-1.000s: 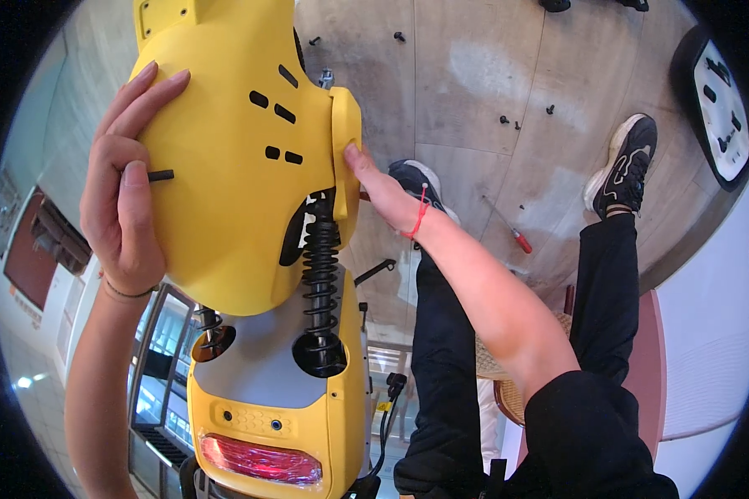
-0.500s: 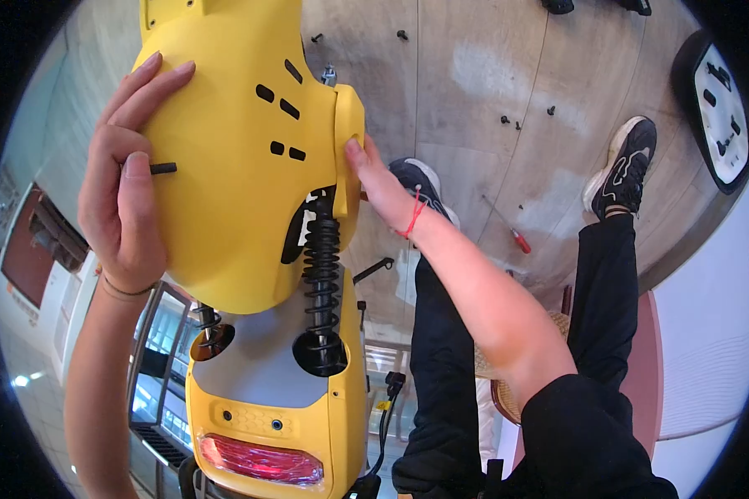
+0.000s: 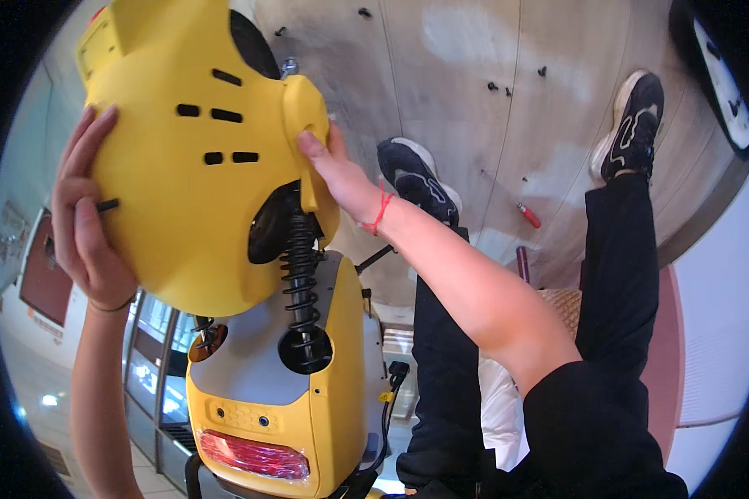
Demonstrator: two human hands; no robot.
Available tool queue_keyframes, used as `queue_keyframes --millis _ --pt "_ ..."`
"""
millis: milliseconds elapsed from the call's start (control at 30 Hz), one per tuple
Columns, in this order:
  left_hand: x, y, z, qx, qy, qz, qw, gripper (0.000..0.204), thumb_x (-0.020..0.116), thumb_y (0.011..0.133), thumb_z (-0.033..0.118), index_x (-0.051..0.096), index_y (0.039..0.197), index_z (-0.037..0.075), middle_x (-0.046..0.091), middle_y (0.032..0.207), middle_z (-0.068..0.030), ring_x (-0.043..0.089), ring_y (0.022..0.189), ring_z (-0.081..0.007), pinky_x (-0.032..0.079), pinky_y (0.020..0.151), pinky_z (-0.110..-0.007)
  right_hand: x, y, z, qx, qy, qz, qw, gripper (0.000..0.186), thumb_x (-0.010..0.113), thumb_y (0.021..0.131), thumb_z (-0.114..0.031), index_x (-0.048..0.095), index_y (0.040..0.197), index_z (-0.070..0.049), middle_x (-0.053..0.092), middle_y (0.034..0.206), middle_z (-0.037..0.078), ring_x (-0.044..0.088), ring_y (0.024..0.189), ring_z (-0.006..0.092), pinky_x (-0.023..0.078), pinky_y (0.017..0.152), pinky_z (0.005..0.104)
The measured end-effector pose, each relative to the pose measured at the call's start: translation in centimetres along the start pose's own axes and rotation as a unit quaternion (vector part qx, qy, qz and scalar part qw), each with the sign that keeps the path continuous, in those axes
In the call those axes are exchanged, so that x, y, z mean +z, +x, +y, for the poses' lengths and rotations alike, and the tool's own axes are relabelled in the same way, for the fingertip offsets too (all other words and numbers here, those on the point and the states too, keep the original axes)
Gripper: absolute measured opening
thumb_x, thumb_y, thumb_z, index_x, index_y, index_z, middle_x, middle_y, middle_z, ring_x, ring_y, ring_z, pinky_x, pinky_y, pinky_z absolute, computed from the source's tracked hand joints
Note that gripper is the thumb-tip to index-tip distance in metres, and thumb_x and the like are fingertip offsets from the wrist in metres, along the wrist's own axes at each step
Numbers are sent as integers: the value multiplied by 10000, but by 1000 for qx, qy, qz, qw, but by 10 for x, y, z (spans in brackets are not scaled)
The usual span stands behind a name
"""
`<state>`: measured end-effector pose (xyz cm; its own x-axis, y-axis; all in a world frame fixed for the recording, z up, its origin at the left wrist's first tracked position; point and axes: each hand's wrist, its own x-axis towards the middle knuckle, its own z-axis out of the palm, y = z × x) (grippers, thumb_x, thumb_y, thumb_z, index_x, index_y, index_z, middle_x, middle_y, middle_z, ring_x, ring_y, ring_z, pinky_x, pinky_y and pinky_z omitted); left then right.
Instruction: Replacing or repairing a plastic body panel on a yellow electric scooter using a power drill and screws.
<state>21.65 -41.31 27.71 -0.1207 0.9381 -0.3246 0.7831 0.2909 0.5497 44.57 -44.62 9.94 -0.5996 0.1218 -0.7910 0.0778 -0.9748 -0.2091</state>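
Observation:
A large yellow fender (image 3: 171, 216) with several black slots is held between my two hands, above the yellow and grey scooter body (image 3: 341, 399). My left hand (image 3: 91, 224) lies around its left side, fingers curved over the shell beside a short black peg (image 3: 107, 205). On the other side, my right hand (image 3: 345, 175) grips the raised side flange, thumb on top. Dark tyre shows through the fender's openings. A black coil-spring shock absorber (image 3: 300, 279) runs from under the fender into the body; a second spring (image 3: 206, 331) is mostly hidden. A red tail light (image 3: 254, 456) sits below.
On the wood-plank floor lie a red-handled screwdriver (image 3: 530, 216) and several black screws (image 3: 493, 86). My dark shoes (image 3: 416, 179) stand right of the scooter. A black-rimmed white part (image 3: 717, 71) is at far right. A black cable (image 3: 397, 376) hangs beside the body.
The fender has shifted left and turned slightly, both hands moving with it. More of the dark tyre shows at its upper right. The floor and its items appear shifted in the view.

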Motion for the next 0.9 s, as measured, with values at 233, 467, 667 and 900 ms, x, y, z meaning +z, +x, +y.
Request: queue_keyframes --millis 233,467,667,900 --pt "7 -4 1 -53 -23 27 998 185 233 929 144 381 867 53 459 1290 -255 341 1279 -406 245 1063 -510 -16 -2 -14 61 223 -87 969 671 650 809 -371 331 1305 -52 458 1254 136 485 1132 211 399 942 342" --pt "29 5 71 -192 -36 -13 981 189 300 946 138 424 884 10 538 1145 -195 492 1109 -290 387 970 -416 -33 -7 -20 135 357 -147 913 455 607 807 -130 459 1226 -28 573 1117 101 573 1022 206 481 836 353" --pt "151 59 107 -140 23 -398 906 177 438 933 158 501 1002 8 579 964 -188 559 951 -335 445 802 -366 -33 -2 -2 97 330 -88 935 340 540 795 -16 519 1134 -13 619 1002 123 623 887 221 513 749 358" --pt "188 46 80 -68 205 -382 899 230 423 934 280 453 847 69 594 764 -153 596 732 -347 468 610 -439 -47 -11 17 130 126 -72 981 346 459 841 36 522 1172 -44 599 1082 81 560 1011 174 459 841 312"
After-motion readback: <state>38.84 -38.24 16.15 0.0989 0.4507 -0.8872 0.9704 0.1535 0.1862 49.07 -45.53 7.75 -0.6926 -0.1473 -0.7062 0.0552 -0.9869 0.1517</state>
